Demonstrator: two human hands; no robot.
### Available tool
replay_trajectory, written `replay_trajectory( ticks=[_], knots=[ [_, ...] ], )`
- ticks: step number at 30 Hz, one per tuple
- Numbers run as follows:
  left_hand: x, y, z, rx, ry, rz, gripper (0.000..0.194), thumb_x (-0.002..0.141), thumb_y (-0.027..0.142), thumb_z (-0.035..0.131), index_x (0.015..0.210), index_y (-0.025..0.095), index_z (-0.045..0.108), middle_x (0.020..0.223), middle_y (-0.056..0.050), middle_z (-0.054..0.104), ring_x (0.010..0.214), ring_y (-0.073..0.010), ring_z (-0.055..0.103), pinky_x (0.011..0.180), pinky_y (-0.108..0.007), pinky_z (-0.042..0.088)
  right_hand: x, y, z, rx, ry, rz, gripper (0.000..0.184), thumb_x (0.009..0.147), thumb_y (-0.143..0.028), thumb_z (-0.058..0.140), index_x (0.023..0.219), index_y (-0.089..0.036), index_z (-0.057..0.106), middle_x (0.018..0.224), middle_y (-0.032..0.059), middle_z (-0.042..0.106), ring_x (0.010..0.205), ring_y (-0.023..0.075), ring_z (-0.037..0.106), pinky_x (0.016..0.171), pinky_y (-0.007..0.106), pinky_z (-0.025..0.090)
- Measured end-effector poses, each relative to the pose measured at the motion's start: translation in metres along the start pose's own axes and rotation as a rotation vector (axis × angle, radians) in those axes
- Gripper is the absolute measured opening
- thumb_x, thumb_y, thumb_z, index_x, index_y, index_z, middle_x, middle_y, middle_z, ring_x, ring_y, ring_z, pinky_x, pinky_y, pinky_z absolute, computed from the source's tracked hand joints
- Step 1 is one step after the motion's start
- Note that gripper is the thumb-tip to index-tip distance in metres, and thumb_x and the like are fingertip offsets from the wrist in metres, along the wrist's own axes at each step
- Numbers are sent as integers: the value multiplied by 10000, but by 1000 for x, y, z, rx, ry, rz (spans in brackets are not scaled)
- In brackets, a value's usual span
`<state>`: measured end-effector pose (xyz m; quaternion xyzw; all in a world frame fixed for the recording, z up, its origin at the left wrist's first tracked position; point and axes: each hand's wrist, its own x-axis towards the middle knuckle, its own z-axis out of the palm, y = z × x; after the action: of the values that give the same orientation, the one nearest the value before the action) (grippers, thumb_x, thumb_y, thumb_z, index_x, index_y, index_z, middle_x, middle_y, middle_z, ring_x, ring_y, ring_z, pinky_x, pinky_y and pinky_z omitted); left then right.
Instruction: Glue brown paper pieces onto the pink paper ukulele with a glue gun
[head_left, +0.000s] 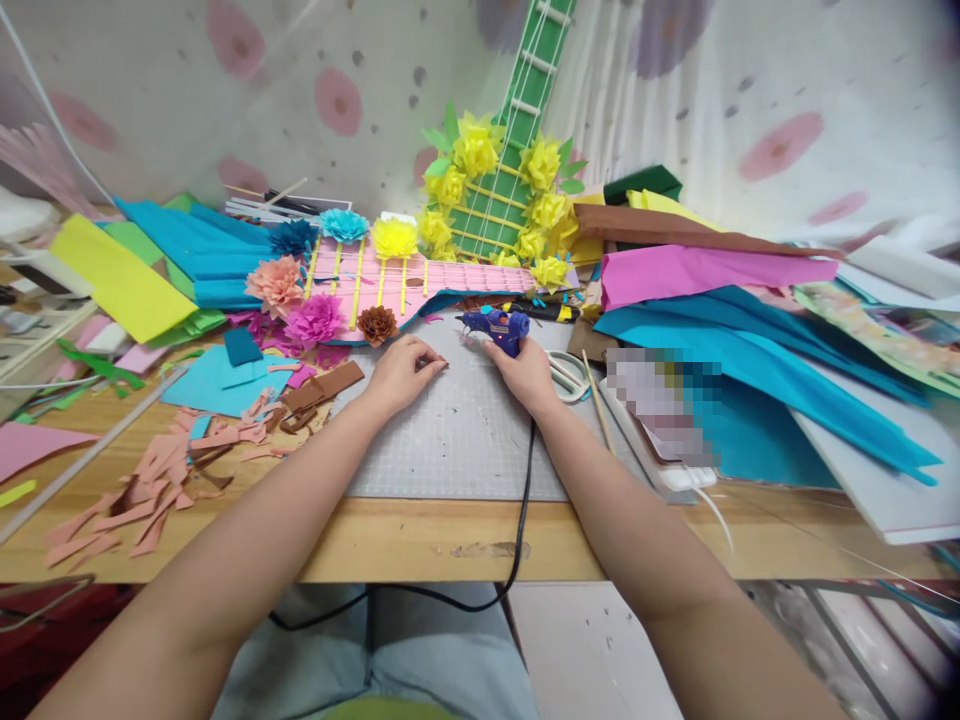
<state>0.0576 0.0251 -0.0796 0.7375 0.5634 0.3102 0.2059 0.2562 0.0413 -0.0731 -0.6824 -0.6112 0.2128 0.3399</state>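
Observation:
My right hand is wrapped round the handle of a blue hot glue gun, its nozzle pointing left above the grey cutting mat. A black cord hangs from the gun over the table's front edge. My left hand is closed in a pinch over the mat; a small dark bit shows at the fingertips, too small to name. Just behind lies a pink paper guitar with paper flowers along its edge. A brown paper flower sits on it, close to my left hand.
A green guitar with yellow flowers leans at the back. Peach paper scraps and brown strips lie left. Folded blue paper, magenta paper and a white power strip are right, beside a wooden stick.

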Motion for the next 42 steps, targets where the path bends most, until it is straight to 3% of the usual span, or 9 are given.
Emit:
replay_trajectory(
  ticks=[7,13,20,25,33,38,42],
  knots=[
    [1,2,-4,-49,11,-6,119,795,261,608,719,187,662,789,-24,584,750,-152,546,729,-297,442,-1,1,0,14,5,6,430,733,-533,620,915,-145,660,873,138,705,848,289,663,752,377,485],
    [1,0,-1,-127,115,-59,102,815,248,544,741,200,595,723,-2,610,696,-150,561,700,-293,434,1,6,2,81,20,-5,431,725,-552,603,875,-152,651,817,127,700,820,282,658,733,378,492],
    [0,0,-1,-295,197,-153,70,785,271,584,812,212,557,716,7,662,633,-142,608,671,-292,460,-1,4,5,282,-20,6,395,704,-540,617,826,-165,625,617,49,657,589,201,626,623,322,484],
    [1,-1,0,-381,225,-199,279,678,224,677,866,230,472,728,18,690,603,-126,595,638,-273,464,-1,2,4,260,-8,13,400,694,-541,624,823,-162,625,626,53,657,611,208,632,628,326,485],
    [1,-3,2,-401,222,-180,349,642,155,649,887,233,413,760,33,684,537,-89,510,599,-260,433,0,3,5,330,-35,23,387,683,-522,630,826,-163,619,617,39,647,563,178,612,609,316,487],
    [3,0,4,-527,272,-193,352,614,116,653,840,226,407,725,47,654,528,-79,483,584,-250,416,0,1,7,584,-68,52,452,635,-505,655,906,-149,592,825,94,700,652,179,653,542,276,480],
    [4,3,5,-618,326,-206,320,621,94,624,845,219,433,732,45,651,602,-93,546,650,-271,464,-1,-3,7,673,-106,48,473,608,-521,659,913,-169,579,994,112,694,708,166,662,517,249,473]
  ],
)
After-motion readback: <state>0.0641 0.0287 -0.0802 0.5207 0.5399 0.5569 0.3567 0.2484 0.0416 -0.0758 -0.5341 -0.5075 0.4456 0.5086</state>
